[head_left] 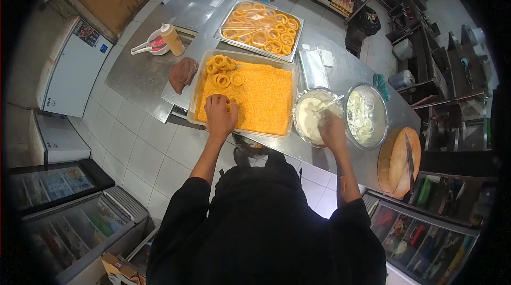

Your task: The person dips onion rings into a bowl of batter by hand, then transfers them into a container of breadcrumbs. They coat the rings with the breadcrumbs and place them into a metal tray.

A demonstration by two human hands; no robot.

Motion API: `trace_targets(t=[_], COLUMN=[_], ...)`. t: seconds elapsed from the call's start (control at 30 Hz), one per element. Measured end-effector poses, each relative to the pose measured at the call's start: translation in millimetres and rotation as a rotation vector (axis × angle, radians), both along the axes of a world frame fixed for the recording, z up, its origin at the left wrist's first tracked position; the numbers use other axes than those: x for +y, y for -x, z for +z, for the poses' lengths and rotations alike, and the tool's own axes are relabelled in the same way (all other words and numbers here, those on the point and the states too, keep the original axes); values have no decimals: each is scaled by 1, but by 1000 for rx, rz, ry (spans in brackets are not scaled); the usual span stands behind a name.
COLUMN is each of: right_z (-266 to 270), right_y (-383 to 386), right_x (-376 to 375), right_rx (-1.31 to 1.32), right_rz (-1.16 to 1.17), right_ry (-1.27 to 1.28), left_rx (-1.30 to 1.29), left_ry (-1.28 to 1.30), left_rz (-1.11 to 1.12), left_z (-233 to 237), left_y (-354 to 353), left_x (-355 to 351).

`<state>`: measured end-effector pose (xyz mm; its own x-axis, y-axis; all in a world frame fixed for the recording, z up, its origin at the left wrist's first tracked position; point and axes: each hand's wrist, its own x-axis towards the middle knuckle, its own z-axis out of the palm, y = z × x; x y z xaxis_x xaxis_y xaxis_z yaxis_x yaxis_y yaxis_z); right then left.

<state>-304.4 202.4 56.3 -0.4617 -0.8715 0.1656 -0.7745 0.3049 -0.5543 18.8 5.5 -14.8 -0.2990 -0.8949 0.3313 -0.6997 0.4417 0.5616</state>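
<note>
My left hand (220,114) is in the near left part of a plastic tub (294,93) of orange crumbs (263,96), its fingers around a crumbed ring (230,106). More coated rings (220,64) are piled in the tub's far left corner. My right hand (332,130) is over the right side of a bowl of pale batter (308,117); its fingers point down, blurred, and what they hold is hidden. A spoon (331,103) leans in that bowl. Right of it stands a metal bowl (380,128) with sliced onion rings (361,120).
Behind the tub lies a metal tray (299,37) of coated rings under plastic film. At left are a sauce bottle (172,40), a white bowl with tongs (143,47) and a brown cloth (182,74). A knife (410,160) rests on a round wooden board (396,165) at right.
</note>
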Motion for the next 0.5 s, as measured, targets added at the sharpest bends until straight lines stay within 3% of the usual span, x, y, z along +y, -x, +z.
trace_targets(t=[0.07, 0.1, 0.17, 0.27, 0.5], right_z=[-16, -14, -4, -17, -10], right_y=[14, 9, -3, 6, 0], right_x=[8, 9, 2, 7, 5], right_rx=[-68, -73, -135, -101, -15], right_rz=[275, 274, 34, 182, 99], right_ry=[-299, -299, -200, -224, -116], left_rx=[19, 14, -2, -6, -39], left_ry=[6, 5, -21, -24, -43], left_rz=[-4, -6, 2, 6, 19], left_z=[-1, 0, 4, 1, -2], left_y=[1, 1, 1, 1, 1], left_x=[-1, -1, 1, 1, 1])
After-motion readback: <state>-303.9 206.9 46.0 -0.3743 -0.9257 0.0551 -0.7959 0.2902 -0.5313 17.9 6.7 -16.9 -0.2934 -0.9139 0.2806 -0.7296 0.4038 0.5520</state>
